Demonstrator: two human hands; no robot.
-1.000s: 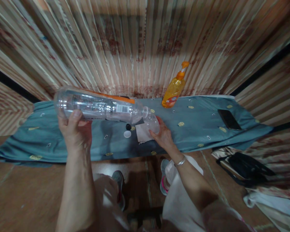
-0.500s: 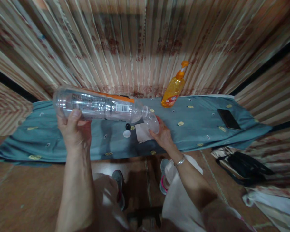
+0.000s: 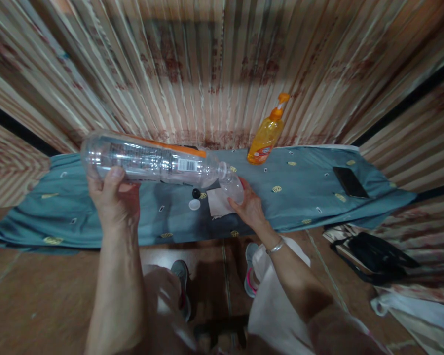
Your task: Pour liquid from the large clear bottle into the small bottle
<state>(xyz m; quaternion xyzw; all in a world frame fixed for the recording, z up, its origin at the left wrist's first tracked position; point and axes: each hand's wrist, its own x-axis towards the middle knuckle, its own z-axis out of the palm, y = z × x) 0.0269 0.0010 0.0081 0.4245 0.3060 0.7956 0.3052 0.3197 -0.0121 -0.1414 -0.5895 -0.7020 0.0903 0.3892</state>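
My left hand [image 3: 113, 197] is wrapped round the base end of a large clear plastic bottle [image 3: 144, 160] with an orange-edged label, held almost level. Its uncapped mouth points right and meets the opening of a small clear container [image 3: 232, 187], which tilts toward it. Around that small container my right hand [image 3: 249, 204] is closed; its exact kind is hard to make out. Below the bottle neck, a black cap [image 3: 196, 193] and a white round lid [image 3: 194, 204] lie on the cloth. A pale folded cloth or tissue [image 3: 218, 203] sits beneath the small container.
An orange pump bottle [image 3: 265, 135] stands at the back of the teal patterned tablecloth [image 3: 292, 197]. A black phone [image 3: 350, 182] lies at the right. Behind hangs a pleated curtain [image 3: 192, 74]. A black bag [image 3: 373, 256] rests low at the right.
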